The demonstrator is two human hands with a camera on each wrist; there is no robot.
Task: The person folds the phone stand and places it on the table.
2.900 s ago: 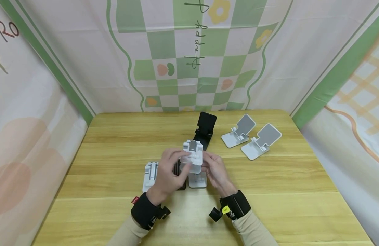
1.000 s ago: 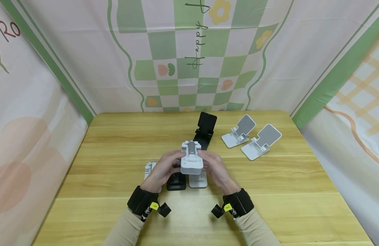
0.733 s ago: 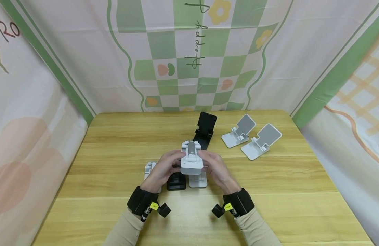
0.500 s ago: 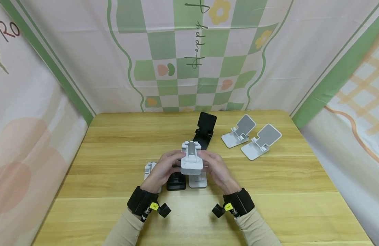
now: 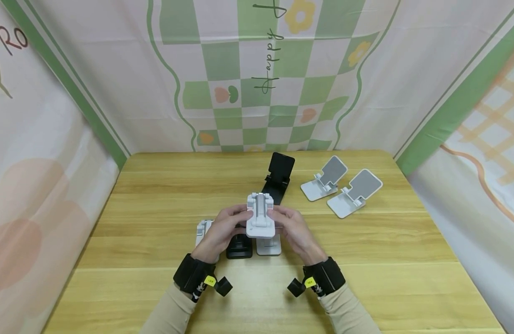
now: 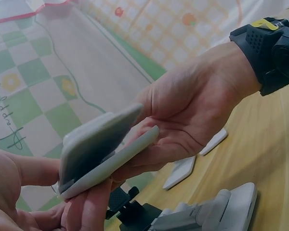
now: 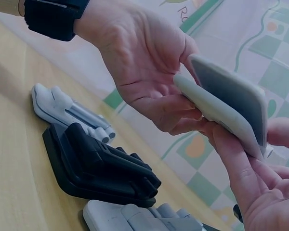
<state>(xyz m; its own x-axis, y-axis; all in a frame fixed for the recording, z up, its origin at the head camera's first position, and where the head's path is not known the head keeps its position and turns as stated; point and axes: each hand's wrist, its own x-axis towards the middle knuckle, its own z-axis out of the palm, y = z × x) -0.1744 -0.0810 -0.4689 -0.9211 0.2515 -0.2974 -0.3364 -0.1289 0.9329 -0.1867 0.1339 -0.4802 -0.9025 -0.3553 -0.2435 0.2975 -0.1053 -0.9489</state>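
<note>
A white folding phone stand (image 5: 260, 231) is held above the table between both hands. My left hand (image 5: 219, 232) grips its left edge, thumb on top and fingers below. From the other side, my right hand (image 5: 296, 234) pinches the right edge in the same way. The wrist views show the stand's two plates (image 7: 216, 103) spread slightly apart at one end. Beneath and left of the hands lie a folded black phone stand (image 5: 239, 249), a folded white one (image 5: 268, 247) and another white one (image 5: 202, 229), the last partly hidden by my left hand.
An unfolded black phone stand (image 5: 281, 168) stands behind the held one. Two unfolded white stands with grey pads, one farther back (image 5: 333, 170) and one nearer (image 5: 363, 185), are at the back right of the wooden table (image 5: 157, 199). Printed curtains (image 5: 257, 120) enclose the table.
Earlier my left hand lay over the stand's top; it has shifted to the left edge. Since half a second ago the stand has tilted, its top face showing more and its front edge less.
</note>
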